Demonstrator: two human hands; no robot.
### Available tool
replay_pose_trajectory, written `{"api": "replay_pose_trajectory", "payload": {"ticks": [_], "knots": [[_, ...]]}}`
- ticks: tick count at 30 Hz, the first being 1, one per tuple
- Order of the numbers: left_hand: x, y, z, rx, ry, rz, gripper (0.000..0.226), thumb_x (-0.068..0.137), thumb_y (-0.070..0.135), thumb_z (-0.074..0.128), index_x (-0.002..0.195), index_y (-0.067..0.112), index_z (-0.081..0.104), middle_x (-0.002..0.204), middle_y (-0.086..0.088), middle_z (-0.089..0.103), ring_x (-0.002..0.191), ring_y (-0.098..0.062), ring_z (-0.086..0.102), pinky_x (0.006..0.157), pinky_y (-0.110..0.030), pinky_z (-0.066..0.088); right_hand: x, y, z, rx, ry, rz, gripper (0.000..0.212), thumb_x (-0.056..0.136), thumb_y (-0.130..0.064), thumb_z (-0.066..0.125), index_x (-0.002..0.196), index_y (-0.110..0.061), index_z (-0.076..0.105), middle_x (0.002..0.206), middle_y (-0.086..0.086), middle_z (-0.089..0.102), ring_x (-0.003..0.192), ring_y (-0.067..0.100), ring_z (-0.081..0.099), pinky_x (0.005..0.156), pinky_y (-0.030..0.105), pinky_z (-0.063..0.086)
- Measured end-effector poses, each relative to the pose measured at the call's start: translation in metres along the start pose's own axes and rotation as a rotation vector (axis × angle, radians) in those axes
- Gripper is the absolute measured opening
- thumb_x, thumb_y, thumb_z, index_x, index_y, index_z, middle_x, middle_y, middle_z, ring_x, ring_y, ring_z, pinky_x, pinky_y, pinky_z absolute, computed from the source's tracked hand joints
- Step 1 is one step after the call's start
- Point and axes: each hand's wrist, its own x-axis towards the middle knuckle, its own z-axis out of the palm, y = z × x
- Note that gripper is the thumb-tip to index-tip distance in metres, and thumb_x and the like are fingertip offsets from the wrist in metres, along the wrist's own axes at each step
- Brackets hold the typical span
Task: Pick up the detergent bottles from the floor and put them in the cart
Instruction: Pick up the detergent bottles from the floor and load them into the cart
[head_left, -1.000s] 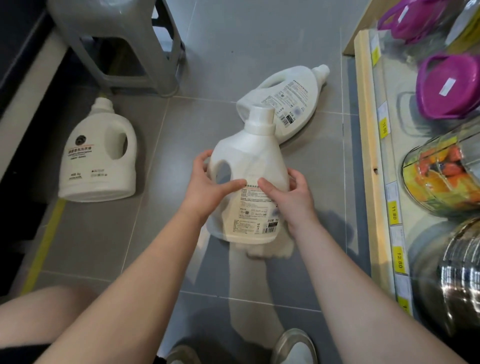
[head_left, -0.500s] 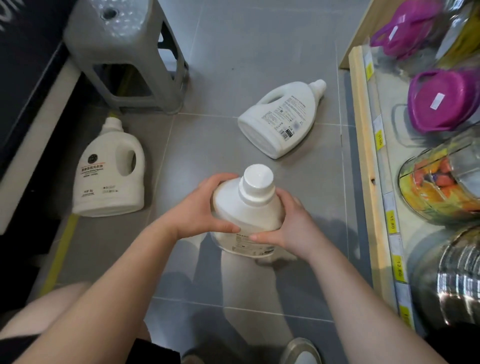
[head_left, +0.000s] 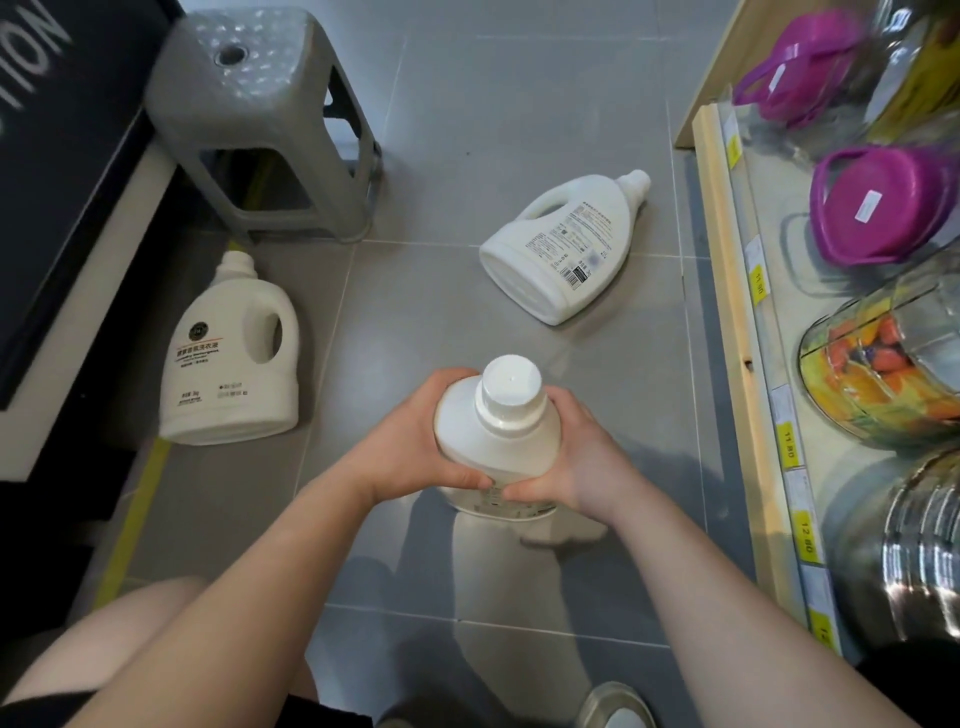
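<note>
Gripping upright detergent bottle (head_left: 488, 441); left hand (head_left: 415, 441), right hand (head_left: 582, 457)

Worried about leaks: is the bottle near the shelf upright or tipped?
Tipped: the bottle lies on its side on the floor, barcode label facing up.

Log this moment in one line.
left hand, right hand: grip held bottle | left bottle, far bottle: on floor | cart: unseen

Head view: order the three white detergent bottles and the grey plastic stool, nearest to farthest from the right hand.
1. Held white detergent bottle, gripped by the right hand.
2. White bottle lying label-up, ahead.
3. White bottle lying at left.
4. Grey plastic stool, back left.
</note>
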Motion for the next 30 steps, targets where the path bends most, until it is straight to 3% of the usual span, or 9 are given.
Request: {"api": "replay_pose_trajectory", "payload": {"ticks": [4,7,12,14,16,18,22,27,30], "knots": [[-0.001,0.001,0.0,0.02,0.033,-0.02,0.1,0.058,0.014,0.105,0.13,0.048,0.044,0.127,0.025,0.058,0.112,0.022,0.053,0.083,0.0,0.043,0.002,-0.001,0.0,0.017,-0.005,0.004,0.111,0.05,-0.018,0.105,0.141,-0.039,0.045,0.136,-0.008,0.049,0.126,0.013,0.053,0.103,0.027,0.043],[-0.001,0.005,-0.002,0.072,0.046,-0.002,0.098,0.055,0.017,0.105,0.126,0.051,0.045,0.122,0.028,0.059,0.11,0.019,0.055,0.08,0.001,0.042,0.001,-0.001,0.003,0.041,0.021,-0.018,0.11,0.046,-0.021,0.106,0.135,-0.047,0.045,0.138,-0.007,0.052,0.128,0.015,0.055,0.112,0.038,0.047],[-0.012,0.03,-0.018,0.121,0.1,0.022,0.1,0.054,0.021,0.105,0.131,0.046,0.047,0.117,0.026,0.06,0.111,-0.007,0.06,0.082,-0.008,0.044,-0.002,-0.022,-0.006,0.076,0.04,-0.054,0.105,0.046,-0.024,0.105,0.128,-0.053,0.047,0.141,-0.009,0.056,0.13,0.013,0.057,0.113,0.04,0.048],[-0.027,0.049,-0.035,0.13,0.157,0.039,0.101,0.054,0.025,0.105,0.136,0.044,0.049,0.121,0.021,0.062,0.115,-0.01,0.061,0.09,-0.023,0.047,-0.008,-0.048,-0.017,0.079,0.041,-0.094,0.103,0.047,-0.024,0.105,0.123,-0.061,0.047,0.141,-0.014,0.057,0.131,0.01,0.056,0.113,0.035,0.047],[-0.049,0.076,-0.058,0.107,0.22,0.067,0.099,0.053,0.03,0.105,0.13,0.054,0.047,0.122,0.025,0.062,0.115,-0.007,0.061,0.095,-0.032,0.051,-0.019,-0.085,-0.034,0.047,0.026,-0.15,0.104,0.049,-0.02,0.106,0.119,-0.065,0.044,0.139,-0.02,0.054,0.13,0.003,0.051,0.112,0.027,0.043],[-0.075,0.111,-0.083,0.079,0.265,0.1,0.095,0.052,0.037,0.104,0.124,0.061,0.047,0.124,0.03,0.06,0.116,-0.001,0.06,0.097,-0.035,0.053,-0.037,-0.13,-0.058,0.014,-0.007,-0.192,0.104,0.051,-0.017,0.106,0.118,-0.064,0.043,0.132,-0.03,0.052,0.127,-0.004,0.048,0.11,0.02,0.039],[-0.124,0.195,-0.137,0.057,0.333,0.145,0.097,0.05,0.051,0.1,0.134,0.047,0.052,0.131,0.027,0.06,0.124,-0.003,0.058,0.103,-0.037,0.052,-0.084,-0.228,-0.116,-0.017,-0.05,-0.241,0.096,0.052,-0.024,0.107,0.118,-0.057,0.047,0.135,-0.023,0.058,0.129,0.001,0.053,0.111,0.024,0.041],[-0.196,0.304,-0.213,0.013,0.37,0.155,0.099,0.052,0.043,0.104,0.136,0.051,0.052,0.128,0.035,0.059,0.122,0.012,0.055,0.093,-0.013,0.047,-0.154,-0.348,-0.179,0.01,-0.043,-0.3,0.097,0.05,-0.025,0.108,0.126,-0.054,0.056,0.132,-0.023,0.062,0.126,-0.002,0.057,0.108,0.027,0.047],[-0.238,0.37,-0.256,0.005,0.41,0.171,0.098,0.052,0.04,0.105,0.132,0.057,0.052,0.126,0.041,0.058,0.118,0.018,0.054,0.087,-0.001,0.043,-0.201,-0.416,-0.217,0.007,-0.026,-0.352,0.097,0.049,-0.027,0.108,0.125,-0.055,0.056,0.123,-0.037,0.058,0.12,-0.01,0.056,0.099,0.011,0.044]]}}
